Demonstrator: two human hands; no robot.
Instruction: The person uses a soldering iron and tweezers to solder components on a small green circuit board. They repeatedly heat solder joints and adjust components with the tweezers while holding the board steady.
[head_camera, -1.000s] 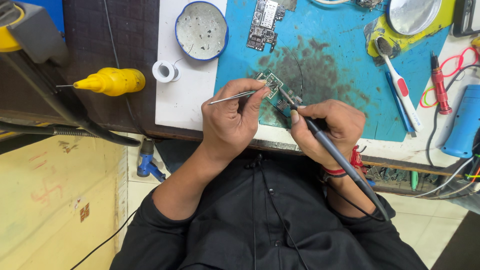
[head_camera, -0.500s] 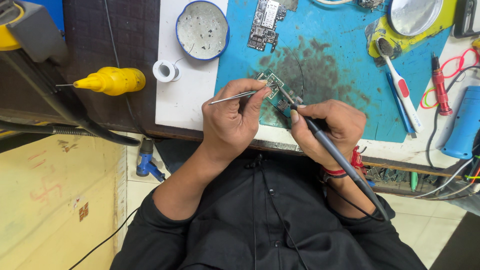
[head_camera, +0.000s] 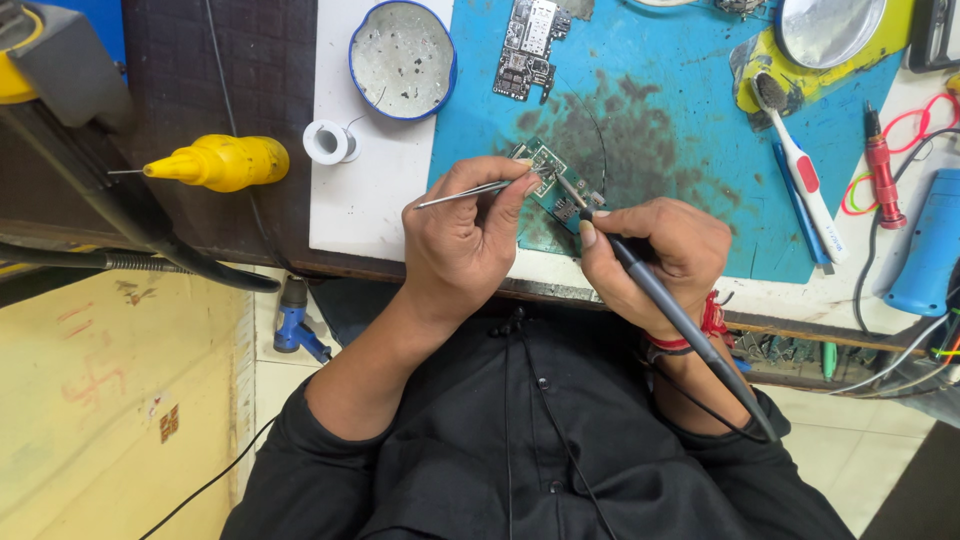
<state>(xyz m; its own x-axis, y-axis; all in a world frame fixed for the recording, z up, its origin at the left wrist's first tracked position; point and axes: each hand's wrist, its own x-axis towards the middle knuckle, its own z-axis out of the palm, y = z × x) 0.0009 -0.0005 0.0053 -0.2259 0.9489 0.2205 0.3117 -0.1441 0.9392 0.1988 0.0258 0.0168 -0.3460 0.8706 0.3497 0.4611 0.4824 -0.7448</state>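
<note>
So the small green circuit board (head_camera: 556, 186) sits on the stained blue mat (head_camera: 680, 130), near the mat's front edge. Left hand (head_camera: 462, 240) is pinched shut on a pair of tweezers (head_camera: 470, 193), tips down on the board. Right hand (head_camera: 655, 250) is wrapped around a soldering iron (head_camera: 668, 305) like a pen, its tip touching the board too. Further back on the mat lies a second, darker board (head_camera: 530, 45). Just off the mat's left edge: a round tin (head_camera: 402, 60), a solder spool (head_camera: 330, 141) and a yellow bottle (head_camera: 222, 162).
</note>
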